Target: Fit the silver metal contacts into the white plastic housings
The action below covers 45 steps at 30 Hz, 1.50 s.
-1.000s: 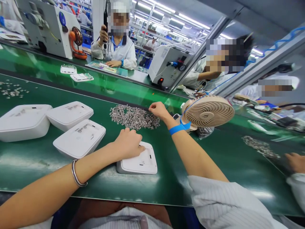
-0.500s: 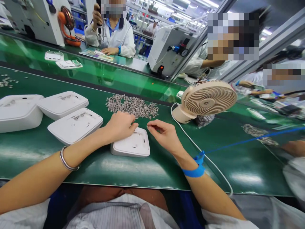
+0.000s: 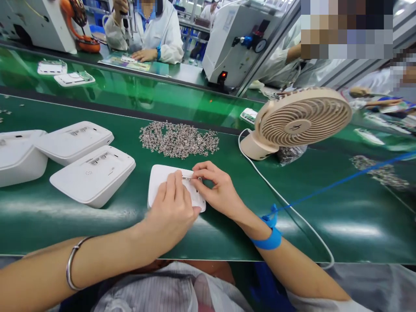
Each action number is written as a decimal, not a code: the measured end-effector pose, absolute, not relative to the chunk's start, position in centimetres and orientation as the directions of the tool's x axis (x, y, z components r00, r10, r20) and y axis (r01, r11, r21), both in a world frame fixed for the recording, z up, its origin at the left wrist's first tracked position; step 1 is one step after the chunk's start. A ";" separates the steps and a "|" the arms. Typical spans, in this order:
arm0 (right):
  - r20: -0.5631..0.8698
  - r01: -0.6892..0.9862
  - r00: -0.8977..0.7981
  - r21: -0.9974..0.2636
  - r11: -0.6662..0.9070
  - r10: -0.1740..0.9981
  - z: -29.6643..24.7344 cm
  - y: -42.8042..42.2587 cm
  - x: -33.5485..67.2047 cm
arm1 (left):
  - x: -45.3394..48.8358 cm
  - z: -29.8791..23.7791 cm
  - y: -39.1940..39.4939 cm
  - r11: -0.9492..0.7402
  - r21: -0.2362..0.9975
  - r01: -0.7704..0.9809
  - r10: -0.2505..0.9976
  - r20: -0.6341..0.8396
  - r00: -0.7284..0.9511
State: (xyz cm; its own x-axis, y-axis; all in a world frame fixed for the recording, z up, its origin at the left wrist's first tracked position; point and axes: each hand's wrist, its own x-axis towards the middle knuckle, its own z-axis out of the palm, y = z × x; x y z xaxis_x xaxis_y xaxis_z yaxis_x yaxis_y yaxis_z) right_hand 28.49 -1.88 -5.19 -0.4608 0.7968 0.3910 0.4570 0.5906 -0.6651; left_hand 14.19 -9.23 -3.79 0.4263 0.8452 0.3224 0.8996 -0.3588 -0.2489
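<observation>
A white plastic housing (image 3: 156,178) with rounded corners lies on the green work surface in front of me. My left hand (image 3: 175,203) rests over it, fingertips on its top by a recess and thumb at the near right edge. From the right, my right hand (image 3: 217,187) reaches over the same housing, with thumb and fingers pinched together at the recess. A thin metallic glint shows beside those fingertips, but whatever they pinch is too small to make out. Just beyond the housing is a pile of small metal clips (image 3: 178,138).
More white housings (image 3: 94,173) stand to the left. A beige fan (image 3: 297,123) with a white cable (image 3: 279,197) stands at the right. A blue wrist strap (image 3: 268,236) trails a cord rightward. Across the green barrier, a person (image 3: 156,34) sits among machines.
My left hand has come back from the edge of the pile onto the housing. My right hand has moved left to the recess. The housing now sits turned differently, and the camera view has shifted.
</observation>
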 end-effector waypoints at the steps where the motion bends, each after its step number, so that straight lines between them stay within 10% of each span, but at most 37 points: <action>1: 0.390 0.465 -0.467 -0.655 0.596 0.793 -5.1 -1.9 28.5 | 14.3 -4.0 -9.4 -0.351 -0.259 0.900 0.838 0.342 0.425; 8: 0.481 0.556 -0.451 -0.508 0.658 0.752 -5.6 -2.2 27.9 | 14.3 -4.4 -9.6 -0.374 -0.265 0.889 0.824 0.345 0.450; 22: 0.404 0.486 -0.438 -0.645 0.590 0.803 -5.2 -3.1 29.2 | 14.3 -4.4 -9.4 -0.371 -0.293 0.881 0.818 0.346 0.460; 41: 0.401 0.620 -0.631 -0.255 0.742 0.664 -4.5 -3.9 29.7 | 14.6 -4.7 -9.2 -0.313 -0.359 0.879 0.793 0.410 0.450; 45: 0.393 0.609 -0.598 -0.344 0.715 0.699 -4.6 -3.4 29.8 | 14.6 -4.6 -9.2 -0.310 -0.398 0.863 0.786 0.403 0.468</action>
